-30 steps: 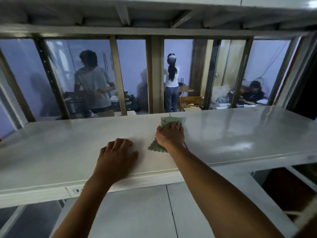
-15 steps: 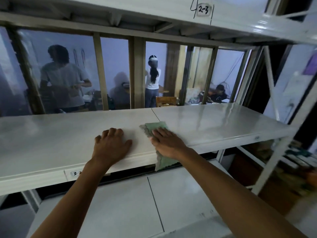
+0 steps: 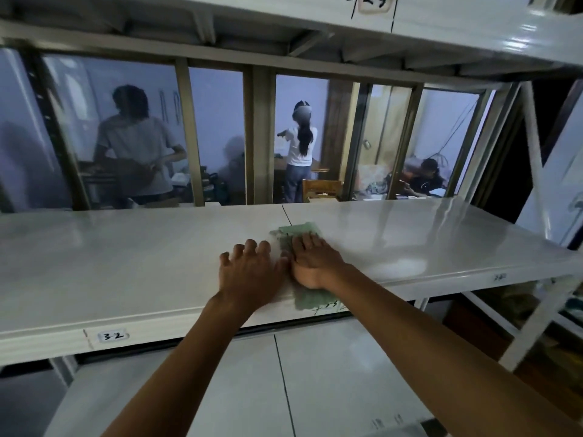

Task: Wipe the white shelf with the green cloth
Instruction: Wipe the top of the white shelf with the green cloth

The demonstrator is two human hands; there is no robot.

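The white shelf (image 3: 132, 253) runs across the whole view at chest height, glossy, with a seam near its middle. A green cloth (image 3: 299, 230) lies flat on it by that seam, its near end hanging over the front edge. My right hand (image 3: 310, 261) presses flat on the cloth, fingers spread and pointing away from me. My left hand (image 3: 249, 272) rests palm down on the bare shelf, touching the right hand's left side, fingers slightly apart, holding nothing.
A second white shelf (image 3: 331, 383) lies below and another white shelf (image 3: 441, 23) above. A slanted white upright (image 3: 533, 152) stands at the right. Behind the shelf is a framed glass partition (image 3: 217, 137); people (image 3: 301, 152) are beyond it.
My right hand has slid the cloth away from me, from the front edge toward the shelf's middle. My left hand has shifted right, close against the right hand.
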